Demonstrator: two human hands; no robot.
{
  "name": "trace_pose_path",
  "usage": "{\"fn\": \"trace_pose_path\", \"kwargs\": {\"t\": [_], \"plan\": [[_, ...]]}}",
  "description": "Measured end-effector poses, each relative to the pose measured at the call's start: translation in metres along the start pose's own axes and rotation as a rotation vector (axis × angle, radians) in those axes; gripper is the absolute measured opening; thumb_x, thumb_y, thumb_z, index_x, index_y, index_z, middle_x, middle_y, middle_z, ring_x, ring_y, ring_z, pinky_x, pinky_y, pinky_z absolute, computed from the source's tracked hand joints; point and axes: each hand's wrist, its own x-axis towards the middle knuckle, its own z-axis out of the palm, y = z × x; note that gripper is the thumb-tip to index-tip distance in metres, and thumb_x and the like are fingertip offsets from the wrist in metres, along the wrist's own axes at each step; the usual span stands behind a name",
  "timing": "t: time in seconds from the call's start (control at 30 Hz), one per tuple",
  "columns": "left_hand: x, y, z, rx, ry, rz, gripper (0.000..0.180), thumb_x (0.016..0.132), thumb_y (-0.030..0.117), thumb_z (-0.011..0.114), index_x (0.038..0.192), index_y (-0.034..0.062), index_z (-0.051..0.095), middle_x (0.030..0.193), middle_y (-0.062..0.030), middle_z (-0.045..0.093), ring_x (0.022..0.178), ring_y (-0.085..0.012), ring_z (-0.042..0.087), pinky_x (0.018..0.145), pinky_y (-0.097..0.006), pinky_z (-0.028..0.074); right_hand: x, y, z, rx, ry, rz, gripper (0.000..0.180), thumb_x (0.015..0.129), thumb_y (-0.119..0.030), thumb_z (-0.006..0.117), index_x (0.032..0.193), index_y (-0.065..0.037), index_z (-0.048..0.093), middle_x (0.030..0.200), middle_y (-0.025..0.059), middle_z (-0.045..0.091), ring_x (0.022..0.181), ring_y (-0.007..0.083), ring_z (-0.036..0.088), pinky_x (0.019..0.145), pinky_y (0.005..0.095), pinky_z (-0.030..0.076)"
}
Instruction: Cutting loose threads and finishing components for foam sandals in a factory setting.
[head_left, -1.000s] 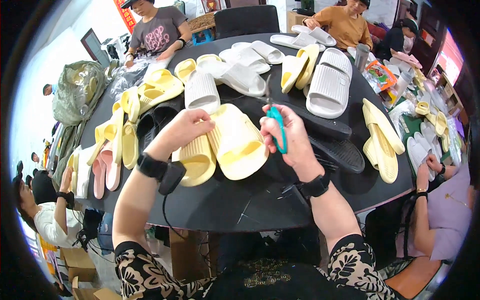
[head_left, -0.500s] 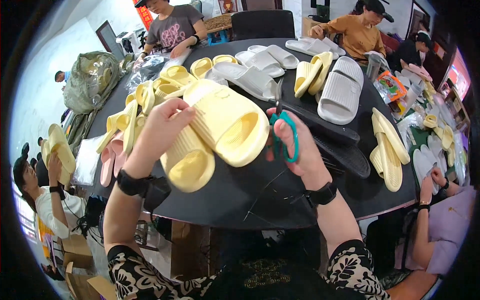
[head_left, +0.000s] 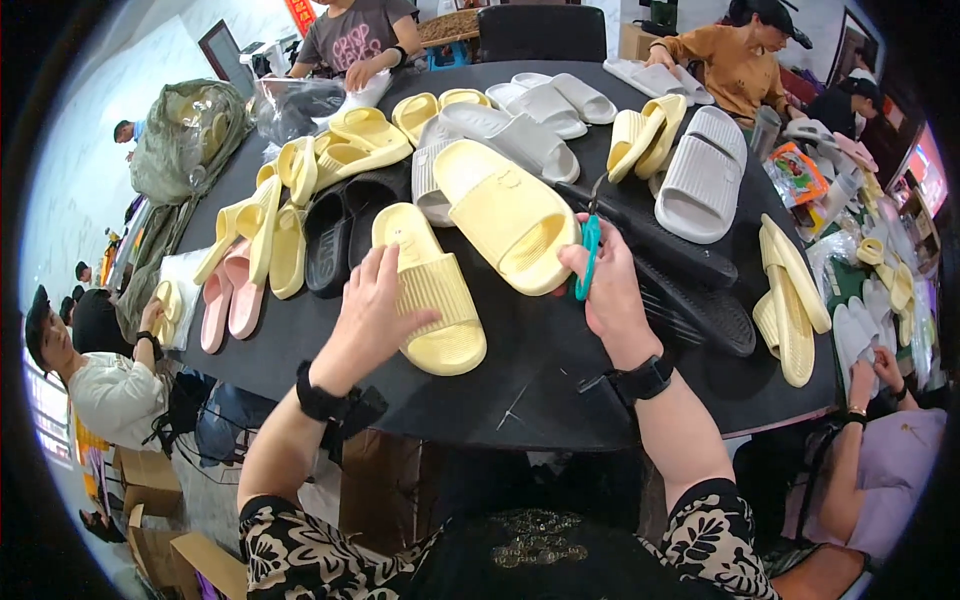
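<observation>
Two yellow slide slippers are in front of me. The nearer slipper (head_left: pixel 445 310) lies on the black table, and my left hand (head_left: pixel 372 318) rests against its left side with fingers spread. My right hand (head_left: pixel 612 295) is closed round scissors with teal handles (head_left: pixel 590 255), their blades pointing away from me. Its thumb and fingertips are at the right edge of the other slipper (head_left: pixel 510 215), which lies farther off at a slant; whether they pinch it I cannot tell. Just beyond it are grey slippers (head_left: pixel 530 145).
Black slippers (head_left: pixel 695 290) lie right of my right hand, and another black pair (head_left: pixel 345 230) lies left. A yellow pair (head_left: pixel 785 300) sits at the right edge. Thread scraps (head_left: pixel 515 405) lie on the black table (head_left: pixel 560 420). Co-workers sit around it.
The yellow slippers have gone from raised and overlapping to lower and apart. My left hand has let go of the upper slipper and moved down with fingers spread. The scissors have turned in my right hand.
</observation>
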Motion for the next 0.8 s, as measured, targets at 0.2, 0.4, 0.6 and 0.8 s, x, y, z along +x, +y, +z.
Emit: {"fn": "trace_pose_path", "kwargs": {"t": [0.2, 0.4, 0.6, 0.8], "plan": [[-0.038, 0.001, 0.012, 0.071, 0.012, -0.044, 0.094, 0.072, 0.025, 0.074, 0.14, -0.0055, 0.017, 0.136, -0.0301, 0.032, 0.114, -0.0445, 0.046, 0.094, -0.046, 0.041, -0.004, -0.004, 0.01, -0.034, 0.037, -0.065, 0.048, 0.075, -0.002, 0.062, 0.119, 0.001, 0.045, 0.101, 0.0058, 0.054, 0.086, 0.0121, 0.056, 0.066, 0.0248, 0.051], [-0.042, -0.037, 0.007, -0.105, 0.098, -0.212, 0.064, 0.082, 0.004, 0.047, 0.14, 0.0013, 0.02, 0.112, -0.0292, 0.054, 0.089, -0.0456, 0.058, 0.075, -0.048, 0.049, -0.005, -0.008, 0.001, -0.107, 0.012, -0.118, 0.05, 0.073, 0.004, 0.06, 0.121, 0.001, 0.046, 0.106, 0.0047, 0.052, 0.094, 0.0102, 0.052, 0.086, 0.0236, 0.043], [-0.051, -0.126, -0.009, -0.651, 0.063, -0.515, 0.025, 0.087, 0.008, 0.052, 0.108, -0.0066, 0.057, 0.097, -0.0155, 0.066, 0.088, -0.0207, 0.064, 0.076, -0.029, 0.049, -0.002, -0.012, -0.001, -0.341, -0.134, -0.104, 0.053, 0.073, 0.0, 0.058, 0.124, 0.004, 0.043, 0.086, 0.0052, 0.056, 0.073, 0.0079, 0.054, 0.065, 0.0207, 0.044], [-0.049, -0.141, -0.03, -1.3, 0.115, -0.556, 0.033, 0.087, 0.007, 0.058, 0.118, -0.005, 0.055, 0.11, -0.0104, 0.062, 0.097, -0.0162, 0.06, 0.088, -0.027, 0.048, -0.001, -0.019, -0.004, -0.418, -0.298, 0.045, 0.052, 0.07, -0.005, 0.06, 0.121, 0.0, 0.047, 0.088, 0.0032, 0.054, 0.077, 0.0087, 0.052, 0.07, 0.021, 0.042]]}}
